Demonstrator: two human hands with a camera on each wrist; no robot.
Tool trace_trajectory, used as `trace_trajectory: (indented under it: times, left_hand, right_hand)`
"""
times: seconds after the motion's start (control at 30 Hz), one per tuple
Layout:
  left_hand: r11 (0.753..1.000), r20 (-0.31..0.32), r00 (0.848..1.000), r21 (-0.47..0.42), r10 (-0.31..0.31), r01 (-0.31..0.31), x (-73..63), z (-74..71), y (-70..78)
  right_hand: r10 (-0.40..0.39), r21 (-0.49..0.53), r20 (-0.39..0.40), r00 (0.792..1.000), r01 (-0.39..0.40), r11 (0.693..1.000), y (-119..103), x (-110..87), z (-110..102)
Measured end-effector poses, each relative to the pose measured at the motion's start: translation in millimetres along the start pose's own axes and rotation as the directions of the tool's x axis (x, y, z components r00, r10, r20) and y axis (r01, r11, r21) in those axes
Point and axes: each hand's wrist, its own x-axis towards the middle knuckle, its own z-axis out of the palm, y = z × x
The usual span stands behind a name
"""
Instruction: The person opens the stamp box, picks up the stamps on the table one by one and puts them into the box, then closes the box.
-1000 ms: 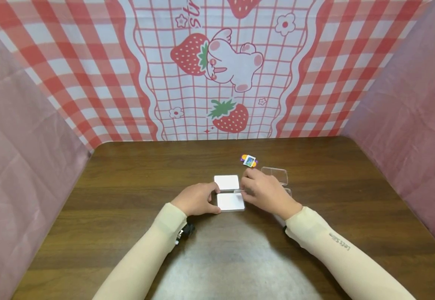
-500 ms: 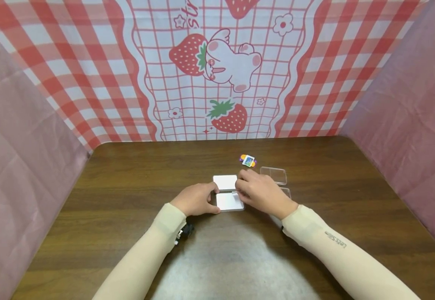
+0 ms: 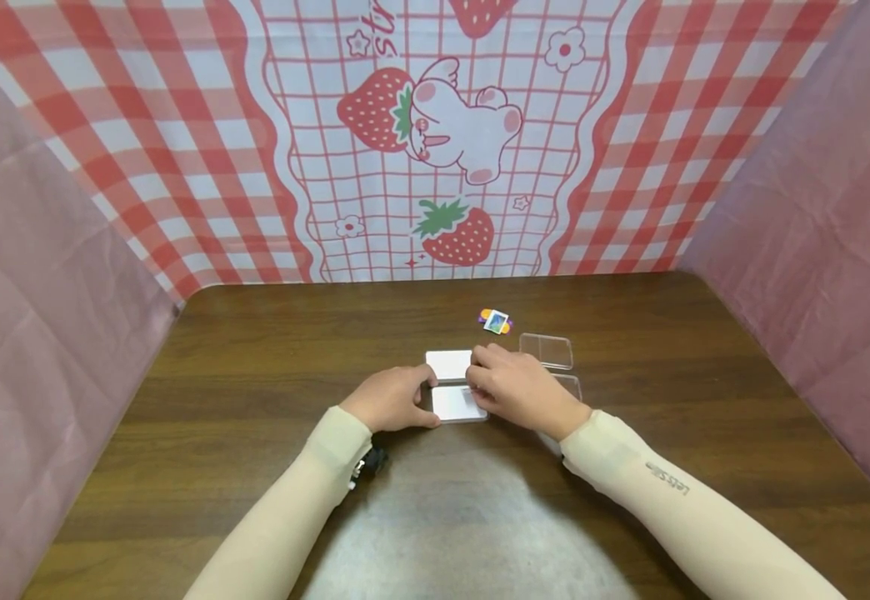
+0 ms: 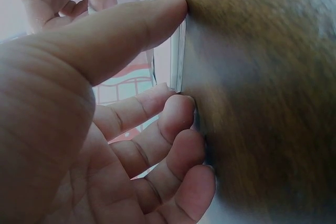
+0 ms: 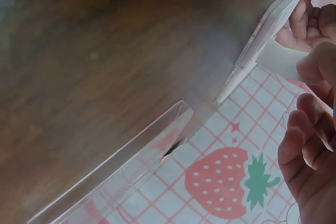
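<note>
Two flat white rectangular panels lie on the table one behind the other, the far panel and the near panel. I cannot tell if they are joined. My left hand holds the near panel by its left end, thumb at the front corner and index finger at the back edge, the other fingers resting on the table. My right hand is over the panels' right end. In the right wrist view its thumb and a finger pinch a thin whitish strip that reaches to the white panel. The head view hides this strip behind the hand.
Right of the panels lies an open clear plastic case, partly covered by the right hand. Behind them is a small orange and purple piece with a picture card on it. A patterned cloth hangs at the table's back edge.
My right hand has shifted slightly left over the panels, covering the small strip end seen earlier in the head view. The left hand has kept its hold in place.
</note>
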Motion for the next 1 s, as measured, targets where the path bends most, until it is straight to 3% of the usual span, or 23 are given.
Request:
trace_trajectory:
  times: [0.2,0.53,0.8,1.0]
  left_hand:
    - [1.000,0.000,1.000,0.009,-0.006,0.006,1.0,-0.2,-1.1]
    - [1.000,0.013,1.000,0.009,-0.017,0.017,0.9,0.6,0.4]
    - [1.000,0.015,1.000,0.006,-0.016,0.015,0.3,0.1,0.5]
    - [1.000,0.015,1.000,0.005,-0.011,0.011,0.3,0.3,-0.1]
  right_hand:
    - [0.004,-0.011,-0.036,0.999,-0.004,1.000,3,5.3,-2]
    - [0.019,0.032,0.075,0.997,-0.021,0.999,-1,0.5,3]
    - [0.012,0.103,0.218,0.976,-0.035,0.994,-1,-4.4,0]
    - [0.012,0.102,0.253,0.967,-0.039,0.994,-1,-6.0,1]
